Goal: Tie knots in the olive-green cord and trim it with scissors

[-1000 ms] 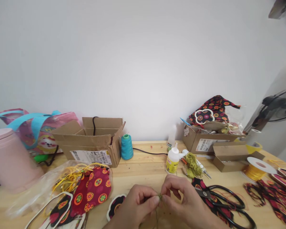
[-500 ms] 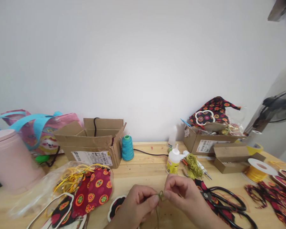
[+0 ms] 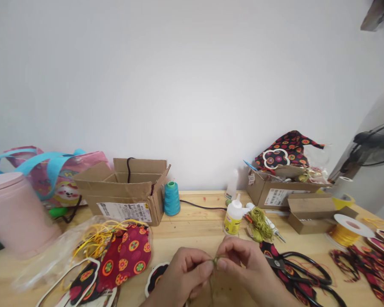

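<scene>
Near the bottom centre, my left hand (image 3: 189,273) pinches a thin green cord (image 3: 211,288) between thumb and forefinger. My right hand (image 3: 245,266) pinches the same cord just beside it, the fingertips of both hands almost touching. A small loop or knot of the cord shows between them, partly hidden by the fingers, and a loose end hangs down below. Beyond my right hand stands a white glue bottle (image 3: 233,216) with a yellow label, next to a bundle of green cord (image 3: 260,224). Black-handled scissors (image 3: 302,270) lie right of my right hand.
An open cardboard box (image 3: 124,192) and a teal thread cone (image 3: 172,199) stand at the back left. Red patterned fabric (image 3: 128,256) lies at left. A filled box (image 3: 275,192), a small box (image 3: 313,213) and a yellow spool (image 3: 345,232) are at right.
My right hand has moved slightly left, closer to my left fingertips. The cord loop between them now looks smaller and is more covered by the fingers.
</scene>
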{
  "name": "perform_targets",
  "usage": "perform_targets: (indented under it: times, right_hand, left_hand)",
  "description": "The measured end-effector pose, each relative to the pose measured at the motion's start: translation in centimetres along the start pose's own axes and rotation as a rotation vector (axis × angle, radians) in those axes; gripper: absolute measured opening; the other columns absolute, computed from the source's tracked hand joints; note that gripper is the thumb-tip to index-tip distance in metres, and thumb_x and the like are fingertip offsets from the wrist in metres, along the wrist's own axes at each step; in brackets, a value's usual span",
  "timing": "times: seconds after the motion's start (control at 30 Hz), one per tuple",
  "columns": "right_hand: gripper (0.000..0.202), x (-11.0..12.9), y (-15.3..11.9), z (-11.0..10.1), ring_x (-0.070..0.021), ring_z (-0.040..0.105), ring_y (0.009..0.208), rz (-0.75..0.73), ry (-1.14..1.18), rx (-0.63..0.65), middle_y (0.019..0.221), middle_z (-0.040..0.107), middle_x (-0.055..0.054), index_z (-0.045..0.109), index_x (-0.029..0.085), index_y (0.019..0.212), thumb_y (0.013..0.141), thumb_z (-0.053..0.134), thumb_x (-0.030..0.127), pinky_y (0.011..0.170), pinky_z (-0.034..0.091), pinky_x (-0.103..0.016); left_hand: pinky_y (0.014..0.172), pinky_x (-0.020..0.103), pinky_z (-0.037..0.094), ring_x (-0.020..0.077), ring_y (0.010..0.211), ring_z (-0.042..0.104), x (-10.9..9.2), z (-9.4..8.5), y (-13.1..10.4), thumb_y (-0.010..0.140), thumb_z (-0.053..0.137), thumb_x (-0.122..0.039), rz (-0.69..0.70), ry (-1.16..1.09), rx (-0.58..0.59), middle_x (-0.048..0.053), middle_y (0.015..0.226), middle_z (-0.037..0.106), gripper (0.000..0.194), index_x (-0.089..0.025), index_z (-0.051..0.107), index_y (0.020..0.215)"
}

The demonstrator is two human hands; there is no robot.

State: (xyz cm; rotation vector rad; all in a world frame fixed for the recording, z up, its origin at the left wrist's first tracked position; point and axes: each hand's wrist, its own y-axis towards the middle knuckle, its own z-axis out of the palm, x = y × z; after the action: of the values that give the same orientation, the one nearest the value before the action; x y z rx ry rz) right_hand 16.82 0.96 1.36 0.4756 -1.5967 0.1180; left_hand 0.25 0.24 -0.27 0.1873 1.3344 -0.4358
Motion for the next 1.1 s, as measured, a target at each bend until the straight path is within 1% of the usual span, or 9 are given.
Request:
perform_targets:
  times: [0.13,0.3,0.47,0.6,0.67,0.8,0.9,0.97,1.1]
  right_hand:
    - [0.027,0.1,0.1,0.1,-0.0084,0.037,0.053,0.012,0.072,-0.062,0.055,0.043,0.003,0.057,0.014,0.058,0.070,0.064,0.037,0.050,0.027,-0.020]
    - [0.035,-0.6,0.4,-0.4,-0.0045,0.020,0.043,0.172,0.259,-0.074,0.047,0.029,0.009,0.050,0.015,0.059,0.066,0.066,0.046,0.042,0.015,-0.019]
    - [0.036,-0.7,0.4,-0.4,-0.0072,0.033,0.050,0.117,0.112,-0.052,0.052,0.041,0.005,0.051,0.014,0.057,0.067,0.065,0.045,0.049,0.025,-0.020]
    - [0.032,-0.6,0.0,0.4,-0.0119,0.050,0.069,0.108,0.298,0.064,0.071,0.057,-0.001,0.058,0.015,0.084,0.074,0.060,0.045,0.064,0.035,-0.023]
    - [0.044,-1.2,-0.2,1.0,-0.0135,0.053,0.078,0.103,0.427,0.158,0.080,0.058,-0.002,0.050,0.019,0.104,0.071,0.064,0.044,0.069,0.036,-0.025]
    - [0.071,-2.5,-0.3,1.6,-0.0139,0.056,0.067,0.126,0.465,0.296,0.072,0.060,-0.003,0.034,0.018,0.119,0.064,0.069,0.046,0.059,0.039,-0.024]
    - [0.075,-2.2,-0.3,1.4,-0.0074,0.044,0.042,0.238,0.385,0.225,0.054,0.051,0.006,0.030,0.016,0.119,0.063,0.068,0.049,0.041,0.033,-0.017]
    - [0.071,-1.4,-0.3,1.0,-0.0044,0.032,0.036,0.286,0.328,0.116,0.051,0.043,0.009,0.031,0.017,0.117,0.065,0.064,0.050,0.034,0.025,-0.015]
    - [0.046,0.2,-0.3,0.5,-0.0059,0.025,0.043,0.156,0.128,-0.042,0.051,0.031,0.010,0.043,0.017,0.105,0.073,0.055,0.047,0.039,0.020,-0.017]
  left_hand:
    - [0.033,0.018,0.012,0.0021,0.030,0.025,0.1,0.0,0.1,0.065,0.064,-0.047,0.014,0.004,0.010,-0.008,0.036,0.037,0.036,-0.011,0.062,0.060]
    - [0.034,0.018,0.014,0.0025,0.031,0.026,-0.1,-0.1,-0.1,0.065,0.063,-0.049,0.017,0.032,-0.012,-0.008,0.038,0.036,0.039,-0.011,0.062,0.062]
    - [0.034,0.018,0.015,0.0027,0.033,0.024,-0.5,-0.1,-0.1,0.067,0.061,-0.049,0.030,0.021,-0.032,-0.008,0.040,0.036,0.037,-0.011,0.061,0.063]
    - [0.035,0.019,0.013,0.0033,0.034,0.023,-0.8,-0.1,0.1,0.068,0.059,-0.049,0.084,0.070,-0.049,-0.008,0.042,0.035,0.038,-0.013,0.055,0.057]
    - [0.035,0.020,0.013,0.0038,0.035,0.022,-0.9,0.0,0.0,0.071,0.056,-0.048,0.118,0.130,-0.071,-0.008,0.043,0.035,0.037,-0.014,0.054,0.057]
    - [0.039,0.020,0.018,0.0067,0.040,0.026,-1.1,0.1,-0.1,0.077,0.050,-0.041,0.193,0.332,-0.181,-0.007,0.045,0.034,0.032,-0.013,0.057,0.064]
    - [0.044,0.021,0.025,0.0094,0.047,0.033,-1.3,0.2,-0.1,0.077,0.050,-0.036,0.238,0.471,-0.239,-0.005,0.049,0.036,0.029,-0.013,0.058,0.061]
    - [0.044,0.021,0.024,0.0092,0.047,0.032,-1.3,0.2,-0.1,0.077,0.049,-0.037,0.222,0.481,-0.234,-0.005,0.049,0.036,0.031,-0.013,0.058,0.059]
    - [0.037,0.021,0.015,0.0064,0.038,0.024,-0.7,0.2,0.1,0.072,0.052,-0.047,0.095,0.376,-0.188,-0.008,0.044,0.032,0.037,-0.012,0.060,0.061]
